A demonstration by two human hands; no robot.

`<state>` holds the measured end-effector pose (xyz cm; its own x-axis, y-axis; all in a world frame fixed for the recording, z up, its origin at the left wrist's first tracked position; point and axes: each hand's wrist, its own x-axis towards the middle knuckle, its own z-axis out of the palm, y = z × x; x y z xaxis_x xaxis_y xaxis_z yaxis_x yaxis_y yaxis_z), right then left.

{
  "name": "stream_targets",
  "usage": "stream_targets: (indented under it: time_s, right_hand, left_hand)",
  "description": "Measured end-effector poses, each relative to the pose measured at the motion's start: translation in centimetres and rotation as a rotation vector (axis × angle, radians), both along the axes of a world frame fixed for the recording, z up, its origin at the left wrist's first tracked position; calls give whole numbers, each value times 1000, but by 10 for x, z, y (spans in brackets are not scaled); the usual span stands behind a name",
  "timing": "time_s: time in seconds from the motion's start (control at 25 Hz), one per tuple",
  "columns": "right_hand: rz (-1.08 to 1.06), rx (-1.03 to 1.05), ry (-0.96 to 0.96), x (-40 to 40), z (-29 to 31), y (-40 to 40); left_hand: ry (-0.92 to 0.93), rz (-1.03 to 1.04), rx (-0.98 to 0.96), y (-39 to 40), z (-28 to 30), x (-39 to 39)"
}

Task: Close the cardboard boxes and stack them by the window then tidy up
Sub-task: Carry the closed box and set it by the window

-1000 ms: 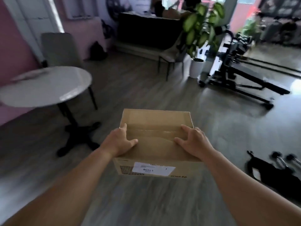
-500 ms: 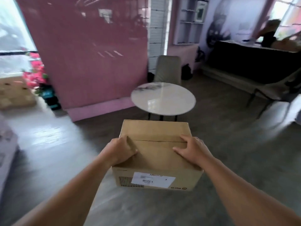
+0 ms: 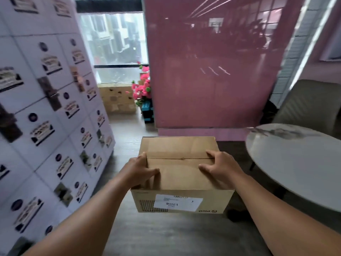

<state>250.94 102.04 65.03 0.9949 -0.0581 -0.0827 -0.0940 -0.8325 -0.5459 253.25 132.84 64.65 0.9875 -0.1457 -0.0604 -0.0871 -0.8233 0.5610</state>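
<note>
From the head view, a closed cardboard box (image 3: 181, 169) is being carried in the air above the wooden floor (image 3: 166, 235). It is being gripped at its top corners by the left hand (image 3: 139, 169) and the right hand (image 3: 220, 168), fingers curled over the edges. Ahead, stacked cardboard boxes (image 3: 118, 99) are lying under the window (image 3: 114, 39), beside pink flowers (image 3: 143, 87). The passage is being narrowed by a white printed wall (image 3: 46, 108) on the left and a pink panel (image 3: 212, 71). A round counter (image 3: 299, 163) is standing at the right, a chair (image 3: 311, 102) behind it.

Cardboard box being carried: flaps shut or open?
Shut. Both top flaps of the cardboard box lie flat and meet at a centre seam; the left hand and right hand grip its sides. Tape: cannot tell.
</note>
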Motion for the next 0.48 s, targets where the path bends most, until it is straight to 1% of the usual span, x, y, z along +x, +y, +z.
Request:
stream_targets:
  time_s: [0.12, 0.24, 0.48]
  right_hand:
    - [84, 0, 2, 97, 0, 48]
    - [117, -13, 12, 182, -9, 95]
    - [128, -44, 49, 353, -8, 180]
  left_hand:
    - [-28, 80, 12, 50, 1, 69]
    - [-24, 129, 22, 97, -6, 145]
    - [25, 127, 33, 180, -5, 314]
